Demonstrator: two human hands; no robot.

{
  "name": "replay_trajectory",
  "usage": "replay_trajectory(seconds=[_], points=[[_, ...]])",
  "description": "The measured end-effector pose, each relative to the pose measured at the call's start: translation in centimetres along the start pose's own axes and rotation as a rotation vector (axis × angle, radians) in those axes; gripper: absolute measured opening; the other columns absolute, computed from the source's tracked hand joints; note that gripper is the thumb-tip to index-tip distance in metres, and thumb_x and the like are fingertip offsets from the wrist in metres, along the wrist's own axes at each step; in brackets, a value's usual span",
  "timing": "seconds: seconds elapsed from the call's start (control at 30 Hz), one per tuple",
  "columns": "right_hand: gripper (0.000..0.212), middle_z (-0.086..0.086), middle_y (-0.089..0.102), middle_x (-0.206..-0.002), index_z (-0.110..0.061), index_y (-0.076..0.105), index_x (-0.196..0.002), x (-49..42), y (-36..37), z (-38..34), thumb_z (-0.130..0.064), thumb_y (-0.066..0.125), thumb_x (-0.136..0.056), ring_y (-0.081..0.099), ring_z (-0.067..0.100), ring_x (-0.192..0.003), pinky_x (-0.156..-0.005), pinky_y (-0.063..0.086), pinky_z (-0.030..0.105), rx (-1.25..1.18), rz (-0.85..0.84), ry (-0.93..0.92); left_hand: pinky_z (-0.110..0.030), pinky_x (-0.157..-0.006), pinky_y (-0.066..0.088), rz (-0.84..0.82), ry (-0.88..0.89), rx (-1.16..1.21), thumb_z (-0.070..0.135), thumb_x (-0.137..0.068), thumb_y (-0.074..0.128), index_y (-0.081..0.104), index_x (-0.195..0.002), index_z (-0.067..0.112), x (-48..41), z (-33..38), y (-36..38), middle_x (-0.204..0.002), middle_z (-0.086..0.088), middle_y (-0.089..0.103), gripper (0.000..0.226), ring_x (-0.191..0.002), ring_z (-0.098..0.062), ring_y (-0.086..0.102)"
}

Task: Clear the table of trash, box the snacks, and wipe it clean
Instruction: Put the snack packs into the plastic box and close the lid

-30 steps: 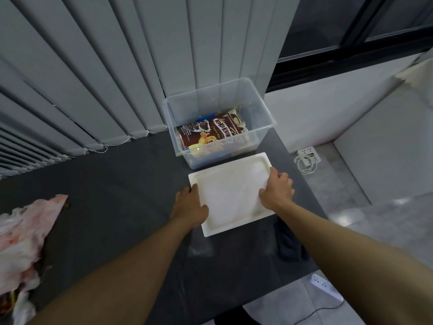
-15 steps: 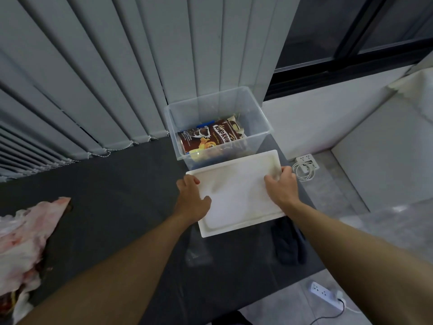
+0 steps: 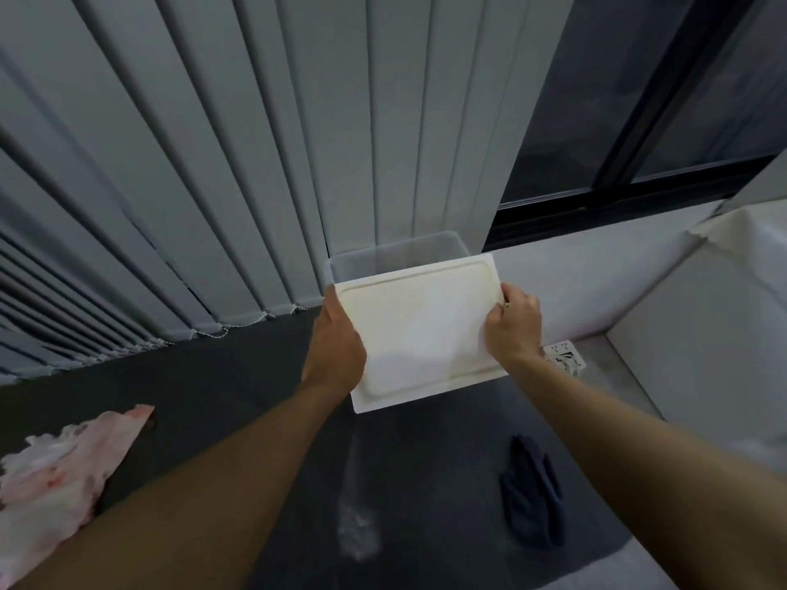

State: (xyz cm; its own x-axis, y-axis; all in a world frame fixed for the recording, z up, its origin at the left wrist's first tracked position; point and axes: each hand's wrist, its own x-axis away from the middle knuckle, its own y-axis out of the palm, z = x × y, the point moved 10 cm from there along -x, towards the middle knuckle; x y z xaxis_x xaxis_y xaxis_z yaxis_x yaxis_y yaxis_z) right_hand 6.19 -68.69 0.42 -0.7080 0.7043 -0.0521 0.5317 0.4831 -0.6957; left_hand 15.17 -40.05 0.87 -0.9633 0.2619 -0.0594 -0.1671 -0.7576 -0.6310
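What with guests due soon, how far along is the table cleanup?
Boxing looks nearly done: the left hand and right hand hold the white lid tilted over the clear box, not yet seated; its contents are hidden. Left to do: the crumpled pink-stained wad at the left of the table, a whitish smear to wipe, and the dark cloth lying unused nearby.

- The white rectangular plastic lid (image 3: 421,330) looks smooth and matt, with a faint yellowish tinge near its raised rim.
- The clear plastic storage box (image 3: 396,253) is see-through and slightly glossy.
- The dark grey surface (image 3: 213,389) is smooth with a dull sheen.
- The dark blue crumpled cloth (image 3: 532,491) looks soft and matt.
- The pink-and-white crumpled sheet (image 3: 55,466) is thin and wrinkled; whether it is paper or cloth cannot be told.
- The grey vertical blind slats (image 3: 213,163) are smooth and matt.
- The crinkled clear film (image 3: 357,534) glints faintly.
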Motion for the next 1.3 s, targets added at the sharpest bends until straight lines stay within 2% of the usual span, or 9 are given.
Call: replay_trajectory(seconds=[0.07,0.13,0.4,0.53,0.73,0.9,0.97,1.1,1.3], points=[[0.024,0.016,0.057,-0.105,-0.006,0.061,-0.105,-1.1,0.5,-1.2,0.000,0.040,-0.094,0.047,0.022,-0.090,-0.077,0.040,0.030,0.144,-0.034,-0.047,-0.048,-0.100,0.045,-0.069,-0.058,-0.153,-0.005,-0.088,0.037,0.015,-0.151,0.001,-1.2,-0.6,0.4,-0.131,-0.020,0.049,0.067,-0.116,-0.035,0.050],[0.019,0.019,0.058,-0.101,-0.005,0.060,-0.091,-2.1,1.1,-1.5,0.001,0.042,-0.091,0.051,0.027,-0.088,-0.071,0.041,0.033,0.271,-0.068,-0.034,-0.046,-0.104,0.040,-0.145,-0.116,-0.315,-0.004,-0.092,0.038,0.012,-0.149,-0.008,-2.0,-1.5,1.1,-0.142,-0.027,0.040,0.064,-0.126,-0.040,0.042],[0.025,0.014,0.052,-0.106,-0.003,0.064,-0.110,-4.5,2.9,-2.1,-0.002,0.045,-0.093,0.042,0.026,-0.099,-0.077,0.036,0.029,0.490,-0.093,-0.055,-0.043,-0.109,0.030,-0.244,-0.152,-0.436,-0.003,-0.095,0.035,0.007,-0.150,-0.013,-4.5,-3.1,2.8,-0.151,-0.028,0.031,0.062,-0.135,-0.042,0.031],[0.024,0.007,0.038,-0.099,-0.002,0.063,-0.112,-6.0,3.7,-2.8,-0.002,0.046,-0.095,0.038,0.024,-0.095,-0.083,0.042,0.032,0.422,-0.074,-0.079,-0.046,-0.111,0.034,-0.212,-0.123,-0.444,0.001,-0.099,0.035,0.001,-0.152,-0.009,-6.0,-3.3,3.3,-0.153,-0.027,0.030,0.064,-0.136,-0.041,0.034],[0.023,0.015,0.043,-0.110,0.000,0.059,-0.109,-8.8,5.4,-3.0,-0.004,0.041,-0.094,0.047,0.036,-0.106,-0.092,0.045,0.041,0.291,-0.095,-0.023,-0.042,-0.117,0.026,-0.140,-0.112,-0.437,-0.005,-0.095,0.030,0.003,-0.154,-0.007,-8.7,-3.3,3.0,-0.158,-0.025,0.021,0.065,-0.147,-0.037,0.024],[0.020,0.001,0.038,-0.102,-0.008,0.055,-0.103,-10.8,6.6,-2.6,-0.013,0.037,-0.096,0.048,0.025,-0.092,-0.089,0.046,0.040,0.224,-0.084,0.021,-0.042,-0.113,0.032,-0.128,-0.172,-0.437,-0.003,-0.095,0.032,0.002,-0.153,-0.007,-9.8,-3.2,3.5,-0.161,-0.025,0.015,0.065,-0.148,-0.036,0.023],[0.019,0.000,0.039,-0.102,-0.011,0.054,-0.102,-11.2,6.9,-2.1,-0.016,0.036,-0.098,0.047,0.023,-0.088,-0.087,0.048,0.042,0.218,-0.076,0.022,-0.046,-0.108,0.036,-0.109,-0.205,-0.401,0.003,-0.098,0.034,0.009,-0.153,-0.004,-9.9,-3.3,3.3,-0.160,-0.023,0.021,0.061,-0.143,-0.039,0.032],[0.021,0.001,0.037,-0.101,-0.010,0.056,-0.107,-11.2,6.8,-2.4,-0.016,0.038,-0.098,0.048,0.026,-0.090,-0.081,0.044,0.038,0.210,-0.031,-0.061,-0.049,-0.083,0.045,-0.028,-0.221,-0.330,0.006,-0.094,0.036,0.027,-0.142,0.003,-10.0,-3.2,2.0,-0.142,-0.020,0.046,0.048,-0.111,-0.047,0.056],[0.023,0.000,0.036,-0.100,-0.007,0.058,-0.110,-10.7,6.7,-1.9,-0.016,0.039,-0.100,0.042,0.022,-0.096,-0.086,0.040,0.033,0.142,0.015,-0.082,-0.042,-0.072,0.042,0.032,-0.136,-0.358,0.009,-0.093,0.040,0.037,-0.133,0.004,-10.4,-2.6,0.6,-0.121,-0.019,0.059,0.040,-0.098,-0.042,0.059]])
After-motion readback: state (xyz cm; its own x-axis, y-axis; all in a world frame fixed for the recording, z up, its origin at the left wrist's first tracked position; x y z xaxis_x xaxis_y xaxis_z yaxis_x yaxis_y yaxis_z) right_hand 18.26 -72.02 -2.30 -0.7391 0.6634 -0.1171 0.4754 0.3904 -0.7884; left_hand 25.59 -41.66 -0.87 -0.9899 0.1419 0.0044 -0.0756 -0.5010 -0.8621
